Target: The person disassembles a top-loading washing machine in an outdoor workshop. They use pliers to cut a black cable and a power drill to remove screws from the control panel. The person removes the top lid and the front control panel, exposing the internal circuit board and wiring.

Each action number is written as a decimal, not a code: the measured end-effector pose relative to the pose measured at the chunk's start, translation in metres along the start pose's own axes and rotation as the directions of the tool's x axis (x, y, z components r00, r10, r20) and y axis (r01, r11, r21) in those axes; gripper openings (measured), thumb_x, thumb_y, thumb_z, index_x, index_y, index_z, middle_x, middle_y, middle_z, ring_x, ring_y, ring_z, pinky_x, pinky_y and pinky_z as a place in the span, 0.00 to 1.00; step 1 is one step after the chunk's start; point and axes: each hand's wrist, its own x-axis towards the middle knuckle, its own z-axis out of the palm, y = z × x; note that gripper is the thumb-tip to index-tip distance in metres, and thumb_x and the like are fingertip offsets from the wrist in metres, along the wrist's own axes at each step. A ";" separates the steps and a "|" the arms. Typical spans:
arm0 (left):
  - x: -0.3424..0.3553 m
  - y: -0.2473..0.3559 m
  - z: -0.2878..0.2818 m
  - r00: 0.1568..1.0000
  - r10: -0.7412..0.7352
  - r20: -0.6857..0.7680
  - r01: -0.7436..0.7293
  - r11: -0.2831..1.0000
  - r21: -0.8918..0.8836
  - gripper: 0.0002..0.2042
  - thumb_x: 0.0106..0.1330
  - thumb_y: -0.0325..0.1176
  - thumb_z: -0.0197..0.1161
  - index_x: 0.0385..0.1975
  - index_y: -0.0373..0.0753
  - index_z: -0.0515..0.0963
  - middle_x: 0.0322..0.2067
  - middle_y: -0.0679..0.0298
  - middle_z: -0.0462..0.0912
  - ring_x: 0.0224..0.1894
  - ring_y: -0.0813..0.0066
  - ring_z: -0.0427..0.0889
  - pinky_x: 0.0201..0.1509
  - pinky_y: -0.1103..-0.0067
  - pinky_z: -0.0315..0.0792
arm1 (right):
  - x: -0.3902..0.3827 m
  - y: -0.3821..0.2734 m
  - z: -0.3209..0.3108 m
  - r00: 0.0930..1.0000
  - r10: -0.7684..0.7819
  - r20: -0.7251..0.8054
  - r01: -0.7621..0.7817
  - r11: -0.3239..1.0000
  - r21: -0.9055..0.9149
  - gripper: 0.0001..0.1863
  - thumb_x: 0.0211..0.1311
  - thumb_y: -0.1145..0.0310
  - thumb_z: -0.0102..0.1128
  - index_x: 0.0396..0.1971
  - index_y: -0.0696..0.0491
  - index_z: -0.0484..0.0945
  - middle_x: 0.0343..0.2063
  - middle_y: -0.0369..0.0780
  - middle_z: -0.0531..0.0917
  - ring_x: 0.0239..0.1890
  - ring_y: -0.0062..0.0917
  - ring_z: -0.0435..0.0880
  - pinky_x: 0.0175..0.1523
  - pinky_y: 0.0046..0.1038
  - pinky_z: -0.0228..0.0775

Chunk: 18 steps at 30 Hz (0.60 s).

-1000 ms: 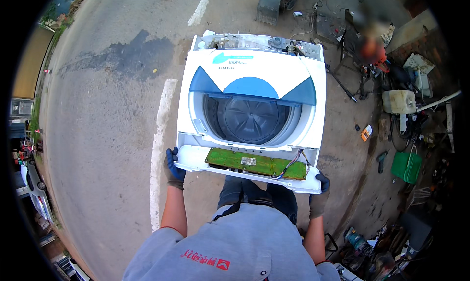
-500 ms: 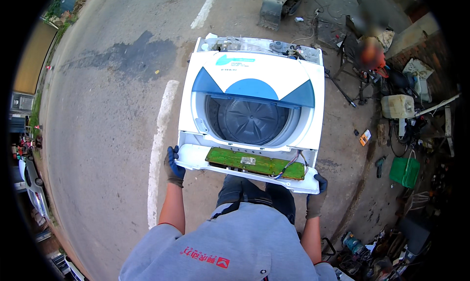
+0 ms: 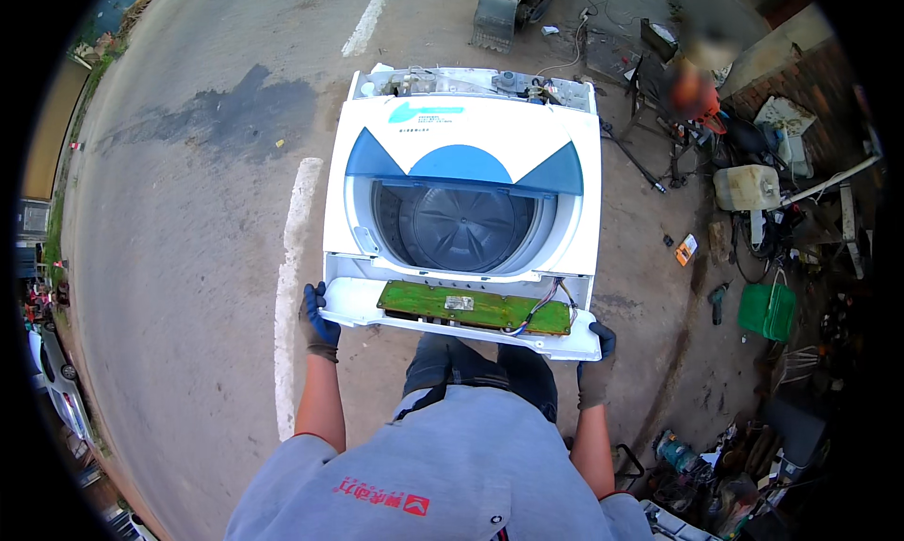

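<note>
Washing machine: a white top-loading washing machine (image 3: pixel 466 202) stands on the paved road (image 3: pixel 188 258), directly ahead of the person and between both arms, its lid with blue panels folded back so the dark tub (image 3: pixel 461 228) shows.
Near edge: the front control housing is open, baring a long green circuit board (image 3: pixel 476 306) with a bundle of wires at its right end; the board's long axis runs left to right, across the person's front.
Left hand: the left hand (image 3: pixel 318 322), in a blue glove, is clasped round the near left corner of the machine's top.
Right hand: the right hand (image 3: pixel 597 364), in a dark glove, grips the near right corner, a little lower in the view than the left.
Reach: both hands sit at the two ends of the near edge, about equally close; the body of the machine lies away from them, forward.
Surroundings: a white road line (image 3: pixel 292 287) runs just left of the machine; to the right, well apart, lie a green container (image 3: pixel 766 310), a pale jerrycan (image 3: pixel 746 187) and assorted scrap.
</note>
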 end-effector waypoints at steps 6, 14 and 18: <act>0.006 -0.002 -0.013 0.999 -0.023 0.026 0.024 0.999 -0.043 0.13 0.72 0.37 0.56 0.23 0.43 0.73 0.28 0.67 0.78 0.47 0.73 0.80 0.56 0.72 0.71 | 0.000 -0.003 0.000 1.000 0.009 0.003 -0.008 0.997 -0.075 0.15 0.65 0.75 0.54 0.52 0.54 0.70 0.53 0.45 0.75 0.54 0.31 0.76 0.60 0.33 0.70; 0.007 0.002 -0.018 0.995 -0.084 0.056 0.089 0.992 -0.089 0.10 0.71 0.37 0.58 0.27 0.41 0.75 0.27 0.66 0.78 0.45 0.72 0.80 0.54 0.75 0.72 | -0.003 -0.016 0.006 1.000 0.013 0.012 -0.011 0.977 -0.211 0.23 0.61 0.80 0.57 0.56 0.55 0.68 0.54 0.43 0.74 0.56 0.28 0.74 0.61 0.30 0.67; -0.012 0.020 0.007 1.000 -0.031 0.000 0.031 0.994 0.102 0.11 0.69 0.38 0.60 0.39 0.35 0.78 0.37 0.64 0.82 0.45 0.74 0.79 0.51 0.77 0.72 | -0.010 -0.031 0.009 0.999 0.041 0.000 -0.040 0.974 -0.224 0.35 0.56 0.80 0.63 0.65 0.56 0.62 0.60 0.43 0.70 0.59 0.29 0.72 0.62 0.29 0.66</act>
